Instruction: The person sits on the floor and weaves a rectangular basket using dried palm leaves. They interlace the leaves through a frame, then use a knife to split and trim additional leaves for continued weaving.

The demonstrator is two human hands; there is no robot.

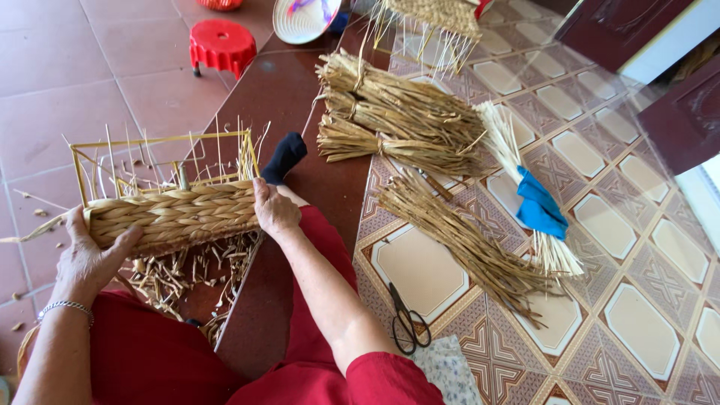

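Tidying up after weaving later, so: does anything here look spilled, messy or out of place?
Yes. Short cut straw scraps lie scattered on the red tile floor under the half-woven straw basket on its yellow wire frame, held by the left hand and right hand. The tied straw bundles lie orderly.

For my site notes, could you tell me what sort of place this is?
Probably a home floor used for basket weaving. The hands, left and right, hold a half-woven basket; straw bundles and scissors lie on patterned tiles.

A half-woven straw basket (176, 214) on a yellow wire frame lies sideways on the lap.
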